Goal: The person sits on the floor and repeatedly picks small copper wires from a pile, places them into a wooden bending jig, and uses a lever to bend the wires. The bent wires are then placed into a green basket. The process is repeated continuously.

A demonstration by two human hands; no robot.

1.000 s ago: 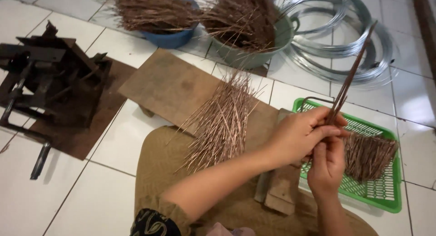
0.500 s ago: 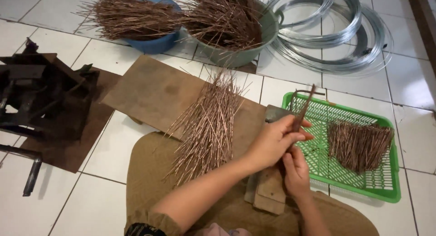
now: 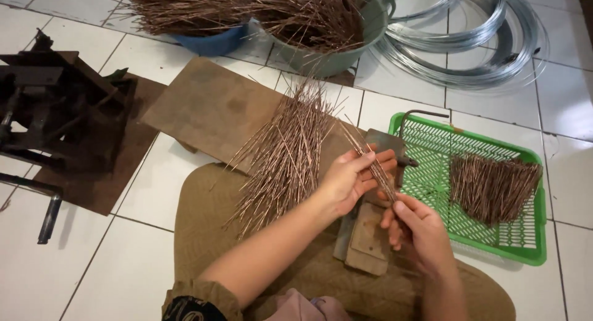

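- Left hand [image 3: 349, 179] and right hand [image 3: 417, 228] both pinch a thin bundle [image 3: 370, 163] of straight, coppery sticks, slanted over a wooden block [image 3: 367, 241].
- A loose pile [image 3: 284, 154] of the same sticks fans beside it on a brown board [image 3: 210, 105].
- A green mesh tray [image 3: 525, 247] holds short cut pieces [image 3: 491, 185].

The white tiled floor [image 3: 123, 278] carries a green plastic mesh tray [image 3: 531, 250] at right, silver wire coils [image 3: 494, 43] upper right, a dark metal machine [image 3: 55, 111] at left, and a brown mat [image 3: 204, 228] centre.
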